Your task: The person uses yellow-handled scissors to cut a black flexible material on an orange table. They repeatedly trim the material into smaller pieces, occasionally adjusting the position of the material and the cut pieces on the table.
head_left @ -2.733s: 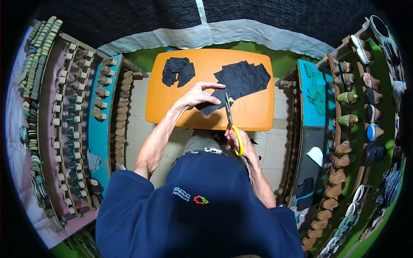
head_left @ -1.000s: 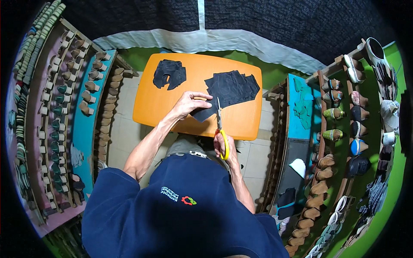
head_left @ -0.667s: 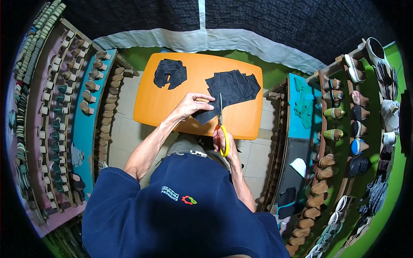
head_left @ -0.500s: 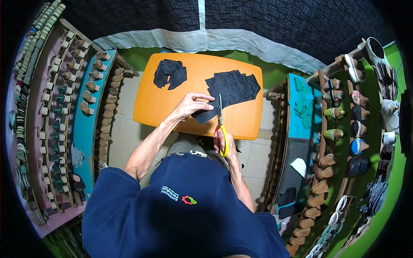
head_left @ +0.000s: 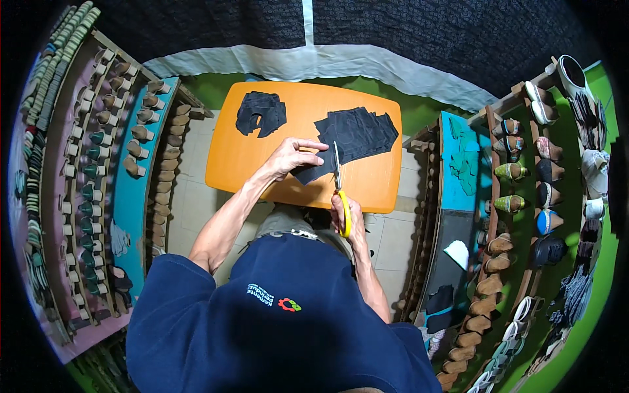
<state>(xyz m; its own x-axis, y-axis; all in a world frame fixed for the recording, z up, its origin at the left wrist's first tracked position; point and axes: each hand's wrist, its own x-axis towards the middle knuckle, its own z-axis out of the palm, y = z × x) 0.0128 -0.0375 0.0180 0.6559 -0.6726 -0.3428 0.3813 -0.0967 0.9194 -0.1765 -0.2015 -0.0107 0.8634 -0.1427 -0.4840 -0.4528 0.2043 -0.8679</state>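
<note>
**Cutting black sheet with scissors, mid-cut**

Right hand (head_left: 346, 213) grip is wrapped through the handles of the yellow-handled steel scissors (head_left: 339, 190), blades pointing away, biting into the flat black fabric-like sheet piece (head_left: 316, 169). Left hand (head_left: 291, 156) grip pinches that piece's edge, fingers curled, holding it flat on the orange rectangular surface (head_left: 262, 170).

Step judged: cutting along the piece. Next move likely needs the left hand to keep the sheet taut and feed it as the blades advance.

Farther out: stack of black sheets (head_left: 359, 131), pile of black cut shapes (head_left: 260, 112). Room: shoe racks left (head_left: 141, 131) and right (head_left: 514, 170), tiled floor (head_left: 190, 190), green wall, dark cloth behind.
</note>
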